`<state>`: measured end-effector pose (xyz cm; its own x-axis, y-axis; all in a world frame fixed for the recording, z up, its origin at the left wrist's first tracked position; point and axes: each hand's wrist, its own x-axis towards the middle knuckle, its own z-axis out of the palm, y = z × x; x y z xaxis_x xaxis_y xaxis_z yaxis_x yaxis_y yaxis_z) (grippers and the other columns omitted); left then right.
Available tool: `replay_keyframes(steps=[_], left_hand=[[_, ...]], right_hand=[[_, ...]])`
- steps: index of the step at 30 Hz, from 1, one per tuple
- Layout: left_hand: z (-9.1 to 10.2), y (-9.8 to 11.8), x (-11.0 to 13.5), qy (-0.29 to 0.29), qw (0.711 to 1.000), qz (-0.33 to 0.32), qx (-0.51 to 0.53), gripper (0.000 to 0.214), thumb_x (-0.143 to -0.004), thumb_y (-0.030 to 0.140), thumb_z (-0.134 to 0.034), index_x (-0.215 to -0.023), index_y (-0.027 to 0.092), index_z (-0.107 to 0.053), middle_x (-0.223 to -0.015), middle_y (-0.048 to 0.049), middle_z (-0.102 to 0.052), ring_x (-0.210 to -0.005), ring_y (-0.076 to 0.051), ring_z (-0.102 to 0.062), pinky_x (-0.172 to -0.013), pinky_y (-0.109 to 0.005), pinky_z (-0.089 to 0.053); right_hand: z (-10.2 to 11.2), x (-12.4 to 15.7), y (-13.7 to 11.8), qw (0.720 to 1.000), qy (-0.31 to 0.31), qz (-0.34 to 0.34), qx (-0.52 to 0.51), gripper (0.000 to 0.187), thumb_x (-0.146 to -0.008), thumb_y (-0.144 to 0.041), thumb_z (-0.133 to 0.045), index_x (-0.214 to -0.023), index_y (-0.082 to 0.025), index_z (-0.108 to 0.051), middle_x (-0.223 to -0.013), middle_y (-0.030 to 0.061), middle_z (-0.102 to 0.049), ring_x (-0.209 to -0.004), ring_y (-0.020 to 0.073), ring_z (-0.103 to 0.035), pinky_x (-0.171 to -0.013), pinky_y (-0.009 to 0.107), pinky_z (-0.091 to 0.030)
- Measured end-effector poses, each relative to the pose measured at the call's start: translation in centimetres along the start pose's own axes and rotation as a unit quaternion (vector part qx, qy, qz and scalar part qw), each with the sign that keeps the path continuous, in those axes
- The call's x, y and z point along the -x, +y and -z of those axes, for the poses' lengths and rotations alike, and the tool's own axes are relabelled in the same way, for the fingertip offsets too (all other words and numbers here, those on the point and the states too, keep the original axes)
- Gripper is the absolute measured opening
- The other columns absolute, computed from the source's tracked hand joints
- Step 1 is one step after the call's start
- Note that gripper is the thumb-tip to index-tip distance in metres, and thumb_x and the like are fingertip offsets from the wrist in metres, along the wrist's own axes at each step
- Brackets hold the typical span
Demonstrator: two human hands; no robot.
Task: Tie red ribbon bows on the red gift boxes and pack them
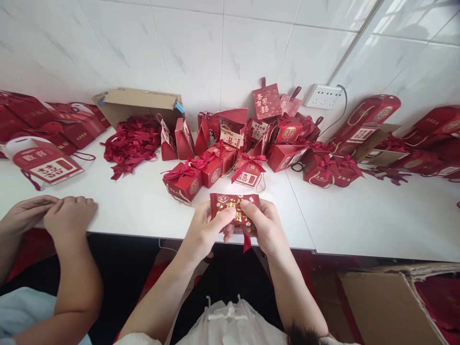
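In the head view, your left hand point(206, 227) and right hand point(268, 225) both grip the red printed packet point(236, 201), thumbs on top. It lies between them, equally near either, long axis side to side, by the near edge of the counter point(345, 215). Your thumbs cover some print; most fingers are hidden. What the red ribbon point(247, 243) below belongs to, you can't tell.
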<state>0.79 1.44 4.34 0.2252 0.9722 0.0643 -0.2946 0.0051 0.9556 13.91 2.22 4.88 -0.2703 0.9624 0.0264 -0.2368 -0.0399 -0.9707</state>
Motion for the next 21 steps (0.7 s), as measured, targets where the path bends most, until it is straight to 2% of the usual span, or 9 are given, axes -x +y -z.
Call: replay_keyframes(steps=[5, 11, 14, 17, 21], left_hand=[[-0.1, 0.2, 0.2, -0.004, 1.000, 0.000, 0.008, 0.025, -0.080, 0.038, -0.058, -0.067, 0.016, -0.056, -0.046, 0.0037, -0.049, -0.039, -0.009, -0.047, -0.036, -0.021, -0.036], [0.0, 0.0, 0.3, 0.002, 1.000, -0.010, 0.000, 0.024, -0.080, 0.036, -0.059, -0.068, 0.016, -0.057, -0.049, 0.0030, -0.050, -0.043, -0.009, -0.048, -0.043, -0.022, -0.040], [0.0, -0.1, 0.4, 0.009, 1.000, -0.024, -0.009, 0.024, -0.081, 0.034, -0.059, -0.067, 0.015, -0.056, -0.054, 0.0019, -0.052, -0.050, -0.009, -0.049, -0.050, -0.022, -0.042], [-0.1, 0.0, 0.5, 0.004, 0.999, -0.033, 0.001, 0.022, -0.081, 0.032, -0.059, -0.068, 0.015, -0.057, -0.057, 0.0019, -0.053, -0.053, -0.009, -0.050, -0.052, -0.021, -0.043], [-0.2, -0.1, 0.7, 0.003, 0.999, -0.041, 0.012, 0.018, -0.081, 0.033, -0.061, -0.076, 0.015, -0.060, -0.061, 0.0016, -0.055, -0.057, -0.009, -0.051, -0.056, -0.021, -0.045]], right_hand=[[-0.1, 0.1, 0.1, 1.000, -0.025, 0.011, -0.013, 0.042, -0.086, -0.043, -0.050, -0.052, -0.017, -0.045, -0.037, -0.0070, -0.036, -0.033, 0.0050, -0.030, -0.033, 0.019, -0.020], [-0.3, 0.2, 0.4, 0.999, -0.026, 0.021, -0.017, 0.042, -0.086, -0.043, -0.050, -0.053, -0.017, -0.050, -0.038, -0.0057, -0.040, -0.033, 0.0054, -0.030, -0.033, 0.019, -0.019], [-0.3, 0.3, 0.7, 1.000, -0.006, 0.028, -0.011, 0.050, -0.087, -0.051, -0.046, -0.050, -0.017, -0.047, -0.039, -0.0035, -0.043, -0.034, 0.0066, -0.034, -0.032, 0.020, -0.021], [-0.4, 0.4, 1.0, 0.999, 0.030, 0.040, -0.006, 0.055, -0.085, -0.058, -0.044, -0.047, -0.019, -0.042, -0.038, -0.0045, -0.038, -0.034, 0.0074, -0.036, -0.032, 0.020, -0.024], [-0.4, 0.5, 1.4, 0.997, 0.042, 0.057, -0.013, 0.055, -0.085, -0.058, -0.046, -0.048, -0.019, -0.041, -0.039, -0.0052, -0.036, -0.034, 0.0067, -0.034, -0.032, 0.020, -0.024]])
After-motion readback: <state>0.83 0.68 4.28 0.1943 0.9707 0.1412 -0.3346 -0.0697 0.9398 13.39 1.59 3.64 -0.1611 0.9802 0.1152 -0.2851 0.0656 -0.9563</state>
